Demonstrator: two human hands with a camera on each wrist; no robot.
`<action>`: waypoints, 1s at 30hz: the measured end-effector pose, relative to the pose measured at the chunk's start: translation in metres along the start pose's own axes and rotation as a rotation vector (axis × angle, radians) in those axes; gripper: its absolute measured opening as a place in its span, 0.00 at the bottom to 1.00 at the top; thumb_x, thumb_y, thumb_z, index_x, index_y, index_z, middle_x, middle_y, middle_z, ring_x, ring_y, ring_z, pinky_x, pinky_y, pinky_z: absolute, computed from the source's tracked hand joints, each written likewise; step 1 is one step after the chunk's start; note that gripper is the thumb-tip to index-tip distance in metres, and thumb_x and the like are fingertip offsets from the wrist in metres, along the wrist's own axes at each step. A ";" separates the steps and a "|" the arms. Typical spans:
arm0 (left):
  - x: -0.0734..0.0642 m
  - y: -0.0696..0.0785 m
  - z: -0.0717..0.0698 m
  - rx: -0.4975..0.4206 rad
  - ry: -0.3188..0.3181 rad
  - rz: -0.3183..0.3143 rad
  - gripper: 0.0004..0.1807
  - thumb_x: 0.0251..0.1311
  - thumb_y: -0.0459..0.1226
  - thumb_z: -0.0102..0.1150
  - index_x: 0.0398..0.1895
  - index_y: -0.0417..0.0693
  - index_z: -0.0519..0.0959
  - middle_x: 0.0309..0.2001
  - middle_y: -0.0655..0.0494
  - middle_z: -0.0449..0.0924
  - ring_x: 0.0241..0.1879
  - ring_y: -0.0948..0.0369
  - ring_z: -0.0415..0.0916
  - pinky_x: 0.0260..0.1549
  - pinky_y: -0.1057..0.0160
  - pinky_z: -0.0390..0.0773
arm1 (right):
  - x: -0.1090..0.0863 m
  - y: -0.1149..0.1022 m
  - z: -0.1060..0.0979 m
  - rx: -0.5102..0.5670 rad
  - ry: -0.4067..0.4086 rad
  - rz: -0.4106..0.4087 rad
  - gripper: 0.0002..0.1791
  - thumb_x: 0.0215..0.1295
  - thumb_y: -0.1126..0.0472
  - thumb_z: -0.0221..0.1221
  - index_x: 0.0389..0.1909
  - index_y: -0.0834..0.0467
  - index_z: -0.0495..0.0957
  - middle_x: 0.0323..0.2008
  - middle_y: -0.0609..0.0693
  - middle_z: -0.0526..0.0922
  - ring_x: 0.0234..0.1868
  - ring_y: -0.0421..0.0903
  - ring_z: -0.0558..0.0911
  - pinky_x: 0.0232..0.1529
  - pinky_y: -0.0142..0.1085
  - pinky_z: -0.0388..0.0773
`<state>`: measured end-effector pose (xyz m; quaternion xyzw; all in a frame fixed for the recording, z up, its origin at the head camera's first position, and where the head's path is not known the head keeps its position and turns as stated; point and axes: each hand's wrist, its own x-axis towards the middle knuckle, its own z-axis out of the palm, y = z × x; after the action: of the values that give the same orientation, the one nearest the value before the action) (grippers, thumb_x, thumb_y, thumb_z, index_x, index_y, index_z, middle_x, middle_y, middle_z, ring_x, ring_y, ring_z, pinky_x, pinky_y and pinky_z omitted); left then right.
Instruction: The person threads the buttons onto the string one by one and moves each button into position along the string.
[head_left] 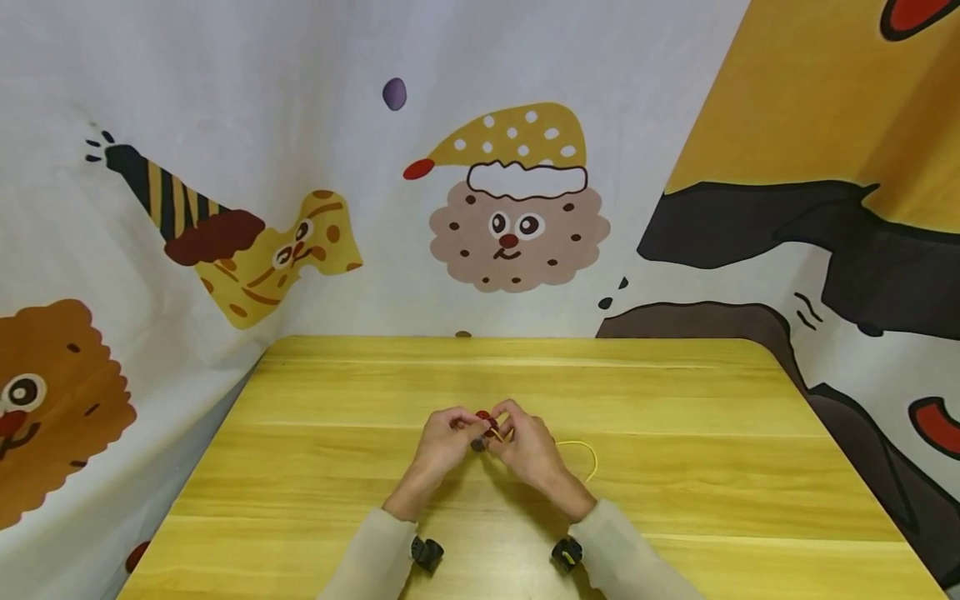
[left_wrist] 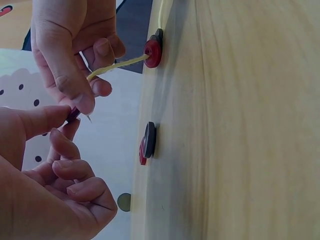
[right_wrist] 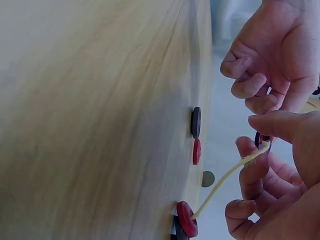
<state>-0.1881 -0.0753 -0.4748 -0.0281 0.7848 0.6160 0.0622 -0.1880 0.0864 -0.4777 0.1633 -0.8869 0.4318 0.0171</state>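
Observation:
Both hands meet above the table. My left hand (head_left: 444, 442) pinches a small dark red button (left_wrist: 73, 114) between thumb and finger. My right hand (head_left: 528, 446) is right against it, pinching a yellow cord (left_wrist: 120, 65) near its end; a thin pointed tip shows below the right thumb in the left wrist view. From these fingers the cord runs to a red button (right_wrist: 187, 219) threaded on it, with dark pieces just behind. Apart from these, a black button (left_wrist: 149, 140) and a red button (right_wrist: 196, 152) stand close together in the wrist views.
The wooden table (head_left: 675, 467) reaches back to a white cloth (head_left: 375, 267) printed with cartoon food. A loop of the yellow cord (head_left: 595, 460) curves out past the right wrist. Small dark cameras (head_left: 427, 553) sit at both wrists.

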 end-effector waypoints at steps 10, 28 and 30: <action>-0.001 0.000 -0.003 -0.009 -0.011 -0.010 0.07 0.62 0.37 0.65 0.31 0.41 0.83 0.29 0.53 0.76 0.29 0.59 0.68 0.26 0.65 0.69 | -0.001 0.000 0.003 -0.056 0.033 -0.034 0.16 0.55 0.64 0.71 0.42 0.56 0.76 0.26 0.47 0.82 0.17 0.33 0.70 0.17 0.28 0.68; -0.002 0.002 -0.013 0.063 0.009 0.040 0.10 0.65 0.40 0.63 0.37 0.40 0.85 0.32 0.53 0.76 0.31 0.59 0.68 0.28 0.65 0.68 | -0.007 0.006 -0.004 0.070 0.018 -0.006 0.15 0.56 0.69 0.68 0.42 0.55 0.76 0.31 0.51 0.87 0.17 0.36 0.73 0.18 0.30 0.70; -0.002 0.002 -0.014 0.064 0.002 0.050 0.09 0.64 0.39 0.63 0.37 0.42 0.85 0.33 0.53 0.77 0.31 0.59 0.69 0.28 0.64 0.69 | -0.007 0.007 -0.005 0.088 0.009 0.000 0.15 0.56 0.69 0.67 0.43 0.56 0.76 0.31 0.51 0.88 0.18 0.37 0.74 0.19 0.30 0.70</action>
<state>-0.1875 -0.0885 -0.4699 -0.0068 0.8047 0.5918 0.0469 -0.1839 0.0959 -0.4809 0.1620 -0.8670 0.4711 0.0142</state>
